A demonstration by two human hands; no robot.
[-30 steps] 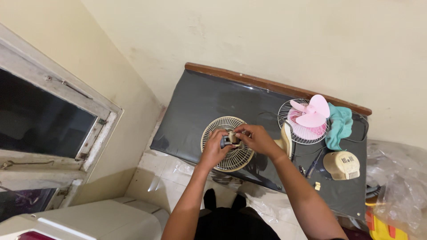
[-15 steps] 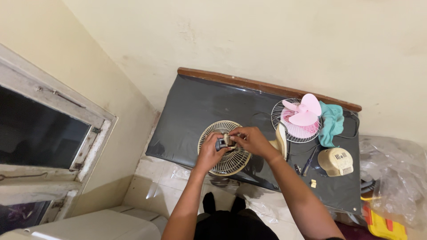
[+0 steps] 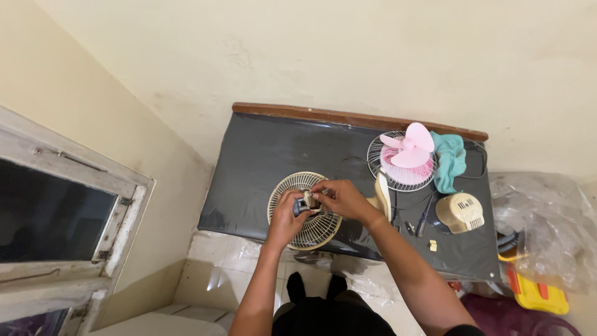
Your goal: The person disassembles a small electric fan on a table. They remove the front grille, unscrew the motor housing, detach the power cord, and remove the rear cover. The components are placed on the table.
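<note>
The small fan motor (image 3: 306, 203) sits above the beige grille (image 3: 303, 210), gripped between both hands' fingers (image 3: 320, 190), long axis left-right.

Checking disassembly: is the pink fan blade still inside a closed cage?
No. The pink blade lies exposed on one open wire grille; nothing covers it.

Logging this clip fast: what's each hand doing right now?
Left hand: closed around the small fan motor above the cream fan guard.
Right hand: fingers pinched on the same motor from the other side.
</note>
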